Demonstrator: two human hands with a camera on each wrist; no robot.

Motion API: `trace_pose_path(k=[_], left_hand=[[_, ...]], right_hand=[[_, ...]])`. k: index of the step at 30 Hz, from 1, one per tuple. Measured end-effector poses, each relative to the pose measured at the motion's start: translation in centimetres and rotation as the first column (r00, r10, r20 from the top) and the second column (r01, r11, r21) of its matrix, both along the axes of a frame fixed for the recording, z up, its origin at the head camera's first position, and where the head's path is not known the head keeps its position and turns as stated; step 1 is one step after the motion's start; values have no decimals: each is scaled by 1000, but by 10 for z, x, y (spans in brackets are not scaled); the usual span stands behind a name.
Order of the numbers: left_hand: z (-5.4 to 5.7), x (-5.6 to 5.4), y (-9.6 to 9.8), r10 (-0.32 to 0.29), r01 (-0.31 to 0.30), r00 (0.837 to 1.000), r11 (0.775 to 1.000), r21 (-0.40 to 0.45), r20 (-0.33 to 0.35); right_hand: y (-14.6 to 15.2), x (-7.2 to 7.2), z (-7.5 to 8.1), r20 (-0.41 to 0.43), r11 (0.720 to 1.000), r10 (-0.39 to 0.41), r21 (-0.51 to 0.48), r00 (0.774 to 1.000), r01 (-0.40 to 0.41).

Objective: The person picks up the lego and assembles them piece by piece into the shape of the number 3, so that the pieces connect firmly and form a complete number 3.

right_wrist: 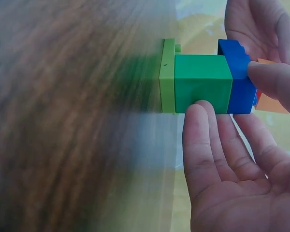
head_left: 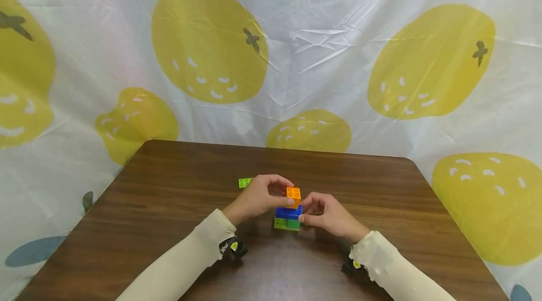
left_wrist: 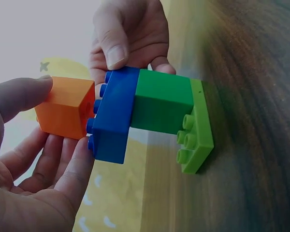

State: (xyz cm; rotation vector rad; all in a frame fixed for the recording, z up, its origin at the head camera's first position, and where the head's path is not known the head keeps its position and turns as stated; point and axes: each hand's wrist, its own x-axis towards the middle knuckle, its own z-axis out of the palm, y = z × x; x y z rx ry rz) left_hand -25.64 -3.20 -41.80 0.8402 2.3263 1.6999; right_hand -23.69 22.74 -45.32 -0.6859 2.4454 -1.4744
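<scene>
Between thumb and fingers, my left hand (head_left: pixel 260 197) pinches an orange building brick (left_wrist: pixel 63 107) over the left end of a blue brick (left_wrist: pixel 115 116), its hollow underside right at the blue studs. The blue brick sits on a green brick (right_wrist: pixel 203 83), which stands on a thin lime-green plate brick (right_wrist: pixel 168 77) with several studs showing in the left wrist view. My right hand (head_left: pixel 330 215) steadies this stack from the right, thumb on the blue brick and fingers along the other side of the blue and green bricks. The stack stands upright on the table.
Behind my left hand, another lime-green studded brick (head_left: pixel 244 182) lies on the brown wooden table (head_left: pixel 190 164), partly hidden by the hand. A white curtain (head_left: pixel 296 70) with yellow fruit prints hangs beyond the table's far edge and sides.
</scene>
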Motion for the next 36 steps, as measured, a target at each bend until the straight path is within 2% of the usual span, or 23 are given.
trace_pose_path(k=[17, 27, 36], left_hand=[[-3, 2, 3, -18, 19, 1000, 999, -30, 12], [-4, 3, 4, -59, 58, 998, 998, -12, -5], [-4, 2, 4, -62, 62, 998, 998, -28, -5]], right_hand=[[1, 1, 4, -44, 1000, 22, 13, 999, -22], [1, 3, 4, -63, 1000, 8, 1, 998, -8], [0, 4, 7, -91, 1000, 7, -2, 996, -7]])
